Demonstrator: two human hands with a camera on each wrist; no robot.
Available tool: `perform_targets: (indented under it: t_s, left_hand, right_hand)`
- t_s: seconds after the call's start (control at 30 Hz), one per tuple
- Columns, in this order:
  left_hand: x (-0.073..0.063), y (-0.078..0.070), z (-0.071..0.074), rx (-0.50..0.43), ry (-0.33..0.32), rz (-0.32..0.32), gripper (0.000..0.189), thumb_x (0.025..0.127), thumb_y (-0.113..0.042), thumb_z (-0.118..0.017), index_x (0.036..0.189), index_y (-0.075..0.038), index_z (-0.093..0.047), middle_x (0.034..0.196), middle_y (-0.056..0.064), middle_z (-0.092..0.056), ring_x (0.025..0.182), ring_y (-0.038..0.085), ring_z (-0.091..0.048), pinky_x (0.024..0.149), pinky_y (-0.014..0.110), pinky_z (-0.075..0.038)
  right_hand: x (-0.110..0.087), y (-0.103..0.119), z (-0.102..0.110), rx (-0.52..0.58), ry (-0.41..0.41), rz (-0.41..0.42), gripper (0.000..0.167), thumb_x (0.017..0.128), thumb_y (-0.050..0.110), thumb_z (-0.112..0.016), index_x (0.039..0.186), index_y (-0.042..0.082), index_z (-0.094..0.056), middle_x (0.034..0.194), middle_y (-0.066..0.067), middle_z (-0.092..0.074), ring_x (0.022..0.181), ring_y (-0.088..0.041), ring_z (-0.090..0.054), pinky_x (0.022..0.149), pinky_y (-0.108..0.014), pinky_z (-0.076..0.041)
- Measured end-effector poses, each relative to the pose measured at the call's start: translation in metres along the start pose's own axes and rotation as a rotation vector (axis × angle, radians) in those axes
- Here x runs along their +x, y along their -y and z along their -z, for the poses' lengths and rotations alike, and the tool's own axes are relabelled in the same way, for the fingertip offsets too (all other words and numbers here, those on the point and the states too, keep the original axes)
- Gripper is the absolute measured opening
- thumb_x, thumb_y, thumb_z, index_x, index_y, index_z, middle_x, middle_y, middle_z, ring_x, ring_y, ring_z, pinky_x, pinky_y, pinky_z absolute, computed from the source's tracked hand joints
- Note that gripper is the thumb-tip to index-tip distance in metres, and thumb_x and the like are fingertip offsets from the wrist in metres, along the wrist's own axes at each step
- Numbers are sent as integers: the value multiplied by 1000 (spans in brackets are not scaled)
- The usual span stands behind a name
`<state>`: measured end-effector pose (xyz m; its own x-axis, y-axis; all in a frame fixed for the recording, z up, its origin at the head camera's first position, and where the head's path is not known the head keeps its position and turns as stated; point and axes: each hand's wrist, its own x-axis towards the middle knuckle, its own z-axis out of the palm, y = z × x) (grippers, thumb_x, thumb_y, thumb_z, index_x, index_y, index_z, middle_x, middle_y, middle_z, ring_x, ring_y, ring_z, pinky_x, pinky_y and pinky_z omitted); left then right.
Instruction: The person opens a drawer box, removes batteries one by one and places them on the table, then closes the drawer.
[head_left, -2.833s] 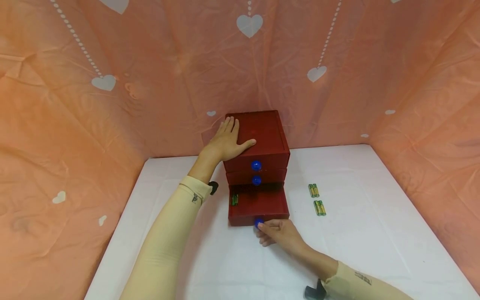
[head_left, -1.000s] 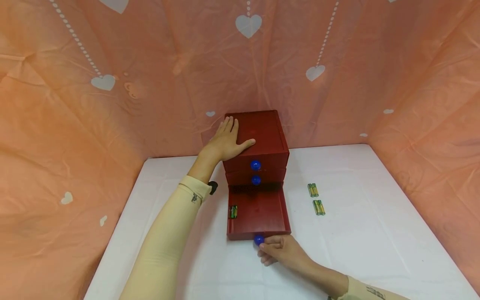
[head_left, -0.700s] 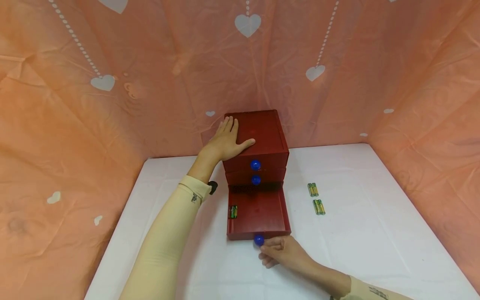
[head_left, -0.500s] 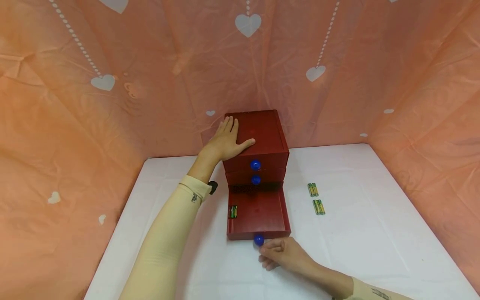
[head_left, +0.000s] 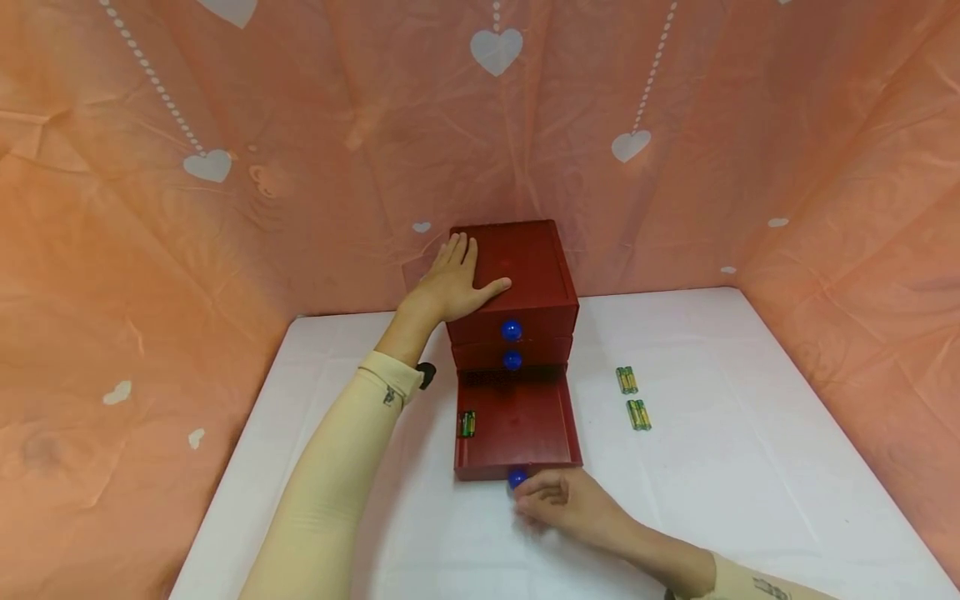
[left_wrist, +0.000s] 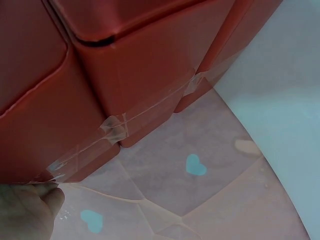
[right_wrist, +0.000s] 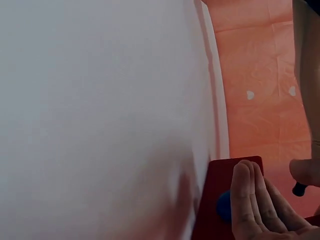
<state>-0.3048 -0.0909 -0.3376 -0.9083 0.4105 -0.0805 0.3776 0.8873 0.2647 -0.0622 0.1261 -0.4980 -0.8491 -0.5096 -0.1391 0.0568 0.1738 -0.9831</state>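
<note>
A dark red drawer cabinet stands against the back curtain. My left hand rests on its top with fingers spread. In the left wrist view, part of that hand shows by the cabinet's taped side. The bottom drawer is pulled out, with green batteries at its left wall. My right hand is at the drawer's blue knob, partly covering it. In the right wrist view, straight fingers lie alongside the knob; the thumb is hidden there.
Two pairs of green batteries, a rear pair and a front pair, lie on the white table right of the cabinet. The two upper drawers are closed, each with a blue knob. Orange curtains surround the table.
The bottom drawer came out toward me between the first two frames, then stayed still. My right hand eased slightly off the knob, then shifted back against it. My left hand has not moved.
</note>
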Motion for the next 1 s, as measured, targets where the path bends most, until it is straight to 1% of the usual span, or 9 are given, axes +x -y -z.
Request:
perform_targets:
  t_s: [0.13, 0.3, 0.37, 0.53, 0.63, 0.7, 0.87, 1.0]
  left_hand:
    - [1, 0, 0, 6, -4, 1, 106, 105, -77, -36, 172, -3, 1, 180, 15, 10, 166, 26, 16, 133, 39, 9]
    - [3, 0, 0, 3, -6, 5, 106, 105, -76, -37, 172, -3, 0, 180, 16, 10, 166, 26, 16, 133, 39, 9]
    - [3, 0, 0, 1, -6, 8, 106, 105, -76, -37, 172, -3, 0, 180, 15, 10, 166, 27, 16, 133, 39, 9]
    - [4, 1, 0, 3, -9, 7, 106, 105, -76, -37, 172, -2, 0, 180, 16, 10, 166, 27, 16, 133, 39, 9]
    - [4, 1, -1, 4, -13, 3, 106, 105, -76, -37, 172, -2, 0, 180, 16, 10, 166, 27, 16, 133, 39, 10]
    - [5, 1, -1, 5, -14, 0, 106, 105, -76, -37, 172, -2, 0, 180, 16, 10, 166, 27, 16, 133, 38, 10]
    - [5, 2, -1, 7, -14, -3, 106, 105, -76, -38, 172, -2, 0, 180, 16, 10, 165, 27, 16, 133, 39, 10]
    - [5, 4, -2, 7, -15, -1, 106, 105, -76, -38, 172, -2, 0, 180, 15, 10, 166, 27, 16, 133, 40, 8]
  right_hand:
    - [3, 9, 4, -22, 7, 30, 29, 104, 20, -72, 122, -2, -77, 108, -14, -80, 94, -31, -78, 78, -26, -63]
    - [9, 19, 8, -63, -5, 79, 29, 104, 20, -73, 121, -3, -77, 109, -13, -80, 96, -22, -77, 83, -22, -61]
    - [12, 23, 10, -76, -15, 106, 29, 104, 19, -74, 121, -4, -77, 109, -14, -79, 96, -22, -77, 84, -23, -62]
    - [23, 33, 14, -125, -63, 159, 26, 103, 20, -75, 121, 1, -77, 108, -10, -78, 96, -23, -76, 87, -23, -62]
    - [31, 39, 14, -171, -107, 179, 25, 103, 22, -76, 122, 6, -78, 111, -5, -78, 99, -18, -74, 89, -23, -61]
    - [37, 42, 14, -195, -127, 195, 25, 102, 22, -77, 122, 8, -78, 113, -6, -78, 100, -17, -73, 91, -24, -61]
    - [50, 44, 13, -249, -156, 215, 25, 103, 24, -77, 124, 10, -76, 111, -2, -78, 99, -17, -72, 90, -26, -61]
    - [61, 43, 11, -299, -177, 222, 27, 102, 26, -78, 124, 11, -75, 109, 2, -77, 97, -13, -71, 90, -24, -61]
